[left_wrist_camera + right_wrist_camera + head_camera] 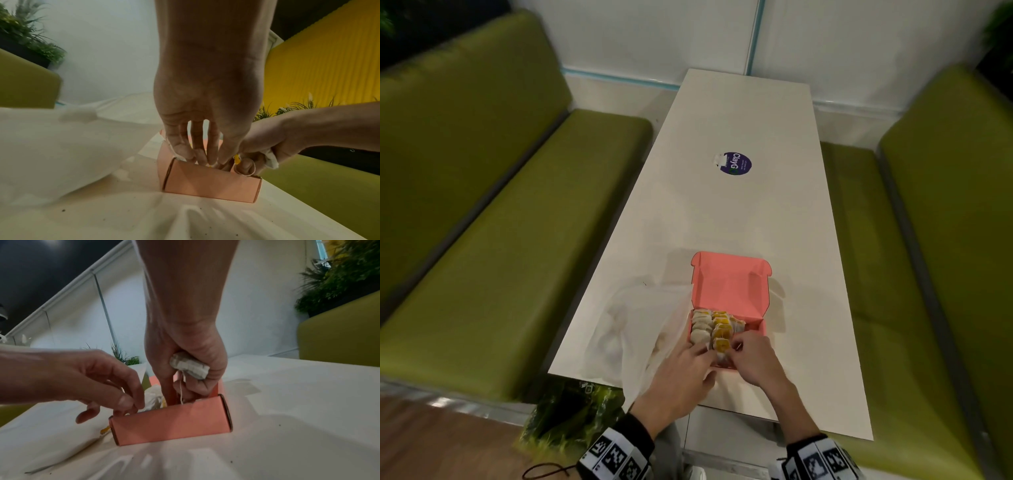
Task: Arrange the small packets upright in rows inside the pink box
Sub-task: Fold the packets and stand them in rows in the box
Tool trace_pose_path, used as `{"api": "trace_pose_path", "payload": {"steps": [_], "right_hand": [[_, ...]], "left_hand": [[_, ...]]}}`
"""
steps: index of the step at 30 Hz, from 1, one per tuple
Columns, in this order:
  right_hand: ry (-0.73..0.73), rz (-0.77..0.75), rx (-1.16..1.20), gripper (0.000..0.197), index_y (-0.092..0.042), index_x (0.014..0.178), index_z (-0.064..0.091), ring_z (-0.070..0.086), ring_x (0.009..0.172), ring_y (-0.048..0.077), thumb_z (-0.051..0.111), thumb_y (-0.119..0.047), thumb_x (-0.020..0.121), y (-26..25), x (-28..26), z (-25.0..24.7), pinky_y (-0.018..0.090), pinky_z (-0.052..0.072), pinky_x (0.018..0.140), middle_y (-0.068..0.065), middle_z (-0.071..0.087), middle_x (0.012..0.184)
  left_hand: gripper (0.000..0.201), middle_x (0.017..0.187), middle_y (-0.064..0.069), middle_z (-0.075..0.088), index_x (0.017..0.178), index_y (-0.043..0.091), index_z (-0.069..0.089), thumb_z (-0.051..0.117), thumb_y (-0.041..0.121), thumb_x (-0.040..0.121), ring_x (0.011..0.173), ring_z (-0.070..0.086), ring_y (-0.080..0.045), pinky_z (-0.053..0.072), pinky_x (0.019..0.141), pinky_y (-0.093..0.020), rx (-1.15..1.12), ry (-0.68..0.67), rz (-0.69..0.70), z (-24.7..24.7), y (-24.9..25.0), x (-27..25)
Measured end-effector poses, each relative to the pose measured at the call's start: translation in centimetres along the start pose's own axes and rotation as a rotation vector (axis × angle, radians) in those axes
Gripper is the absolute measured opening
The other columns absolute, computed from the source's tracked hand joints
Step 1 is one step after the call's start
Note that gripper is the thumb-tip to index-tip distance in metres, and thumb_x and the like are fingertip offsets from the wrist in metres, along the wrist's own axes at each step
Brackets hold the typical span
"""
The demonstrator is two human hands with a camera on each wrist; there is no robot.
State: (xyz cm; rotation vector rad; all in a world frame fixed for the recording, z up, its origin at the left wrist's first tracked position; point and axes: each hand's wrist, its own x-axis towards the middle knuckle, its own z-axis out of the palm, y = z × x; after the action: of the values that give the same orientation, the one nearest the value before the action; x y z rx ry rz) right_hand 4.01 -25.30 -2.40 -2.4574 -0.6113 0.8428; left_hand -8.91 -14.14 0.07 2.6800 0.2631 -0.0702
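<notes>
Both my hands meet at the near edge of the box [729, 284], low in the centre of the head view; my left hand [681, 373] reaches in with fingers [211, 151] straight, touching the packets [710, 325], which stand upright in two rows along the box's left side; my right hand [756, 359] is curled round a white packet [188, 367] in its palm, string hanging; a clear bag [633, 329] lies just left of the box on the table [739, 120]
</notes>
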Motion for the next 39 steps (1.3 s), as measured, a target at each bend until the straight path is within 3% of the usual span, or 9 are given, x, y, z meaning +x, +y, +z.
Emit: {"api": "trace_pose_path", "payload": {"steps": [7, 14, 18, 22, 24, 28, 31, 35, 39], "right_hand": [[0.036, 0.029, 0.122, 0.015, -0.007, 0.071, 0.074, 0.066, 0.073, 0.026, 0.065, -0.012, 0.081, -0.4, 0.4, -0.2, 0.038, 0.053, 0.068, 0.01, 0.071, 0.075], [0.086, 0.073, 0.145, 0.02, -0.021, 0.059, 0.065, 0.066, 0.07, 0.022, 0.068, -0.015, 0.078, -1.0, 0.6, 0.5, 0.042, 0.058, 0.07, 0.001, 0.069, 0.07], [0.177, 0.105, 0.101, 0.021, -0.028, 0.067, 0.06, 0.064, 0.075, 0.018, 0.071, -0.027, 0.084, -1.5, 0.1, 0.7, 0.038, 0.056, 0.072, -0.006, 0.065, 0.076], [0.246, 0.08, 0.17, 0.017, -0.018, 0.074, 0.063, 0.059, 0.072, 0.014, 0.07, -0.027, 0.087, -1.3, -0.2, 0.3, 0.027, 0.046, 0.066, -0.007, 0.061, 0.074], [0.255, 0.074, 0.343, 0.02, -0.012, 0.078, 0.064, 0.057, 0.069, 0.014, 0.066, -0.027, 0.09, -1.2, -0.4, -0.2, 0.02, 0.041, 0.058, -0.004, 0.061, 0.071], [0.2, 0.282, 1.146, 0.035, -0.01, 0.08, 0.06, 0.04, 0.044, 0.011, 0.049, -0.037, 0.099, -2.0, -0.9, -1.5, 0.022, 0.024, 0.042, 0.001, 0.051, 0.059], [0.173, 0.342, 1.55, 0.037, -0.011, 0.081, 0.059, 0.04, 0.046, 0.01, 0.047, -0.043, 0.097, -2.4, -1.1, -2.0, 0.021, 0.035, 0.044, 0.0, 0.047, 0.06], [0.172, 0.368, 1.693, 0.039, -0.011, 0.093, 0.061, 0.049, 0.05, 0.014, 0.047, -0.048, 0.096, -3.2, -1.4, -1.8, 0.025, 0.047, 0.049, 0.003, 0.05, 0.067], [0.145, 0.33, 1.672, 0.021, -0.012, 0.094, 0.061, 0.054, 0.045, 0.014, 0.053, -0.032, 0.092, -4.5, -2.0, -2.1, 0.025, 0.048, 0.045, 0.002, 0.054, 0.062]], "left_hand": [[0.028, 0.133, 0.007, 0.055, 0.123, 0.022, 0.059, 0.048, 0.033, 0.1, 0.12, 0.05, -0.015, 0.039, 0.097, -0.025, 0.018, -0.003, 0.019, 0.3, -0.2, 0.0], [0.029, 0.131, 0.006, 0.056, 0.124, 0.021, 0.059, 0.048, 0.033, 0.099, 0.119, 0.05, -0.016, 0.04, 0.097, -0.028, 0.036, -0.011, 0.035, 0.5, -0.4, 0.1], [0.03, 0.133, 0.007, 0.055, 0.125, 0.023, 0.058, 0.047, 0.033, 0.099, 0.122, 0.049, -0.016, 0.04, 0.099, -0.028, 0.025, 0.006, 0.038, 0.4, -0.3, 0.1], [0.03, 0.134, 0.006, 0.052, 0.125, 0.022, 0.056, 0.046, 0.035, 0.099, 0.122, 0.047, -0.016, 0.04, 0.098, -0.028, 0.014, 0.008, 0.032, 0.3, -0.2, 0.1], [0.029, 0.133, 0.007, 0.05, 0.123, 0.022, 0.056, 0.047, 0.035, 0.099, 0.12, 0.048, -0.016, 0.043, 0.093, -0.027, -0.008, 0.009, 0.018, 0.4, -0.3, 0.2], [0.021, 0.121, 0.009, 0.053, 0.115, 0.025, 0.056, 0.051, 0.037, 0.098, 0.111, 0.051, -0.012, 0.05, 0.083, -0.026, -0.143, 0.069, -0.018, 0.1, 0.0, 0.6], [0.018, 0.106, 0.01, 0.057, 0.107, 0.026, 0.057, 0.053, 0.039, 0.096, 0.098, 0.047, -0.008, 0.047, 0.079, -0.026, -0.235, 0.182, 0.019, -0.6, 1.2, 0.9], [0.03, 0.1, 0.018, 0.049, 0.119, 0.029, 0.056, 0.056, 0.044, 0.094, 0.09, 0.033, 0.002, 0.043, 0.082, -0.024, -0.372, 0.202, -0.016, -1.3, 2.6, 1.3], [0.023, 0.106, 0.013, 0.059, 0.115, 0.03, 0.057, 0.059, 0.037, 0.093, 0.086, 0.044, -0.004, 0.047, 0.078, -0.029, -0.378, 0.237, -0.011, -1.0, 2.6, 1.8]]}}
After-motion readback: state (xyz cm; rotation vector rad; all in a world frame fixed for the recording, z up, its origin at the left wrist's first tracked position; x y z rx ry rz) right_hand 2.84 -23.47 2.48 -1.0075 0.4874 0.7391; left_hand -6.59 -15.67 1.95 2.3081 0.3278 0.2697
